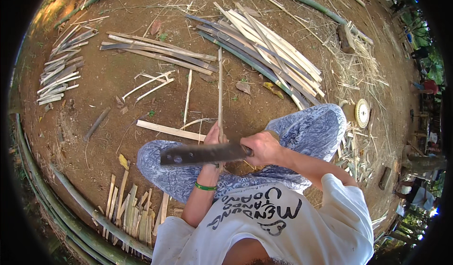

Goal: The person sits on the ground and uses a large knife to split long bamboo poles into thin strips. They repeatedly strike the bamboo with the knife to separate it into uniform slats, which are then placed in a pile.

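Note:
My right hand [263,148] is wrapped round the handle of a machete. Its broad dark blade [203,154], with a few holes toward the tip, points left across my lap and is slightly blurred. My left hand [215,135] grips a long thin bamboo strip [220,86], which stretches away from me over the ground. The blade passes in front of my left wrist and hides part of the hand and the strip's near end. A wider pale bamboo slat [172,131] lies just left of my left hand.
Split bamboo bundles lie ahead [269,48], farther left [160,50] and at the far left [61,74]. Short pieces [130,213] stand near green bamboo poles [78,225] at lower left. A round yellowish disc [362,113] is beside my right knee. Shavings [361,67] cover the right.

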A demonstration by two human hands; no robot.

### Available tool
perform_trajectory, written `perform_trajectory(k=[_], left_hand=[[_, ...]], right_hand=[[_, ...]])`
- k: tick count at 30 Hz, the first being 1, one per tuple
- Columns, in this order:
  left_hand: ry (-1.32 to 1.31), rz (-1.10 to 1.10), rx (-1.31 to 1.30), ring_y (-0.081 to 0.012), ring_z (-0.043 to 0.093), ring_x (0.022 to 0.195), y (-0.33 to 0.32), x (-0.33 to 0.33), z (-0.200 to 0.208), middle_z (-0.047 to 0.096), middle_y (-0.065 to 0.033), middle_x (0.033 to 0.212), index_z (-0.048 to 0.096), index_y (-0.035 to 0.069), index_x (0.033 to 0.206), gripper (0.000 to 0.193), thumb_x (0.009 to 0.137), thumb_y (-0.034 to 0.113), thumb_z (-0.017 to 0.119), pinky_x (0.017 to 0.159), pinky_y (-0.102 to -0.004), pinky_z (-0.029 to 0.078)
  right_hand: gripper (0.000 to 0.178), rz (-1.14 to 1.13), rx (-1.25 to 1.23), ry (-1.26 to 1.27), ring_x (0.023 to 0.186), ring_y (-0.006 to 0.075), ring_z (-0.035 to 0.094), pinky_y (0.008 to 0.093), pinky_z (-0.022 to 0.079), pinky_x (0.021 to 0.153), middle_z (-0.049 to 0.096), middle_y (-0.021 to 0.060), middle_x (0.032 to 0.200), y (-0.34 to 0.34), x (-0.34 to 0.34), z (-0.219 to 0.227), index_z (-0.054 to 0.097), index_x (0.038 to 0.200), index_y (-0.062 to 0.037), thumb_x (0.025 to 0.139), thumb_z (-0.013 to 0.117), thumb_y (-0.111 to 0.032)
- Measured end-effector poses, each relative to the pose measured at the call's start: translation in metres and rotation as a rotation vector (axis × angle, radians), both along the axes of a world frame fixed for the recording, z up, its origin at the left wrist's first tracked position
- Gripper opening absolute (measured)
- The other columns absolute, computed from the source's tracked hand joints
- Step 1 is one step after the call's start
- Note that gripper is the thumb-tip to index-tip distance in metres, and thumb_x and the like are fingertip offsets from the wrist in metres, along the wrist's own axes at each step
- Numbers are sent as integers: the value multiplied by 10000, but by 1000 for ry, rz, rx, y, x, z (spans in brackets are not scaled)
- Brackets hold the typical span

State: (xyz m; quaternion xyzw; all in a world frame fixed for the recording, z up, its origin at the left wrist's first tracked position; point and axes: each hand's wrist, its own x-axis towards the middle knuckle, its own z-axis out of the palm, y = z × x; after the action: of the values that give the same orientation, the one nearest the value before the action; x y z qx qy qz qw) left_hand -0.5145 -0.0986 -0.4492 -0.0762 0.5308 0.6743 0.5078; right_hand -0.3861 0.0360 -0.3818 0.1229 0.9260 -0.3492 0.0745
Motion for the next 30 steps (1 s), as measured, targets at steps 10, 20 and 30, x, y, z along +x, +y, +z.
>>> perform_trajectory(k=[10, 20, 30], left_hand=[[-225, 120, 23, -79, 326, 359, -2, 3, 10, 431, 22, 551, 553, 140, 1262, 276, 1071, 299, 434, 310, -241, 240], [-91, 12, -81, -40, 210, 377, 7, -10, 30, 277, 68, 531, 517, 114, 1417, 413, 1054, 308, 494, 312, -224, 192], [109, -41, 92, -15, 287, 340, 61, -58, 88, 368, 53, 519, 459, 30, 1407, 532, 1069, 438, 421, 270, -191, 255]], right_hand=[[234, -54, -70, -43, 729, 409, 682, 499, 561, 711, 688, 188, 740, 15, -7, -6, 665, 870, -63, 744, 716, -253], [285, -368, 158, -207, 707, 350, 699, 465, 579, 700, 711, 153, 769, 133, 9, 59, 708, 913, -77, 783, 704, -330], [391, -1556, 68, -99, 833, 195, 668, 344, 536, 727, 709, 129, 916, 341, 268, -8, 708, 1067, -4, 819, 762, -301]])
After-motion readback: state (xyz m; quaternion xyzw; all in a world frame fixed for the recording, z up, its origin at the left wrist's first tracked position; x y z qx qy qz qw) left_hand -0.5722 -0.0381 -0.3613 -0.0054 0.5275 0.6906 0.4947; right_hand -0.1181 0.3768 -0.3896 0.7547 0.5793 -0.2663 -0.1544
